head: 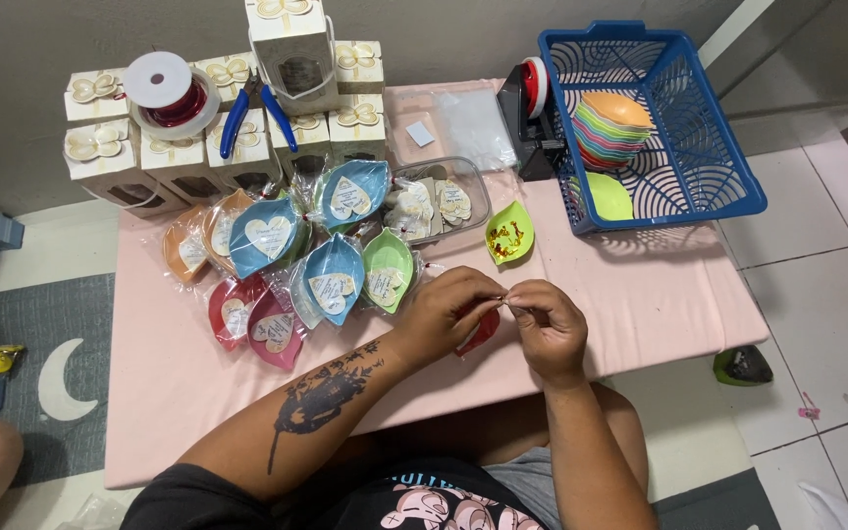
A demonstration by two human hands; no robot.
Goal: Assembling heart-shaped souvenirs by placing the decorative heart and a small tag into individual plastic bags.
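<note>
A blue basket holds multicoloured dishes; a lime-green dish lies on the pink tablecloth.

Low pink table, blue basket, wrapped leaf-shaped dishes, white gift boxes, green dish

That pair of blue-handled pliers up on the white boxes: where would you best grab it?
By the two blue handles of the pliers, coming from above. They lie flat on the white boxes with the handles splayed toward the person and the metal nose pointing away, beside the ribbon spool.
</note>
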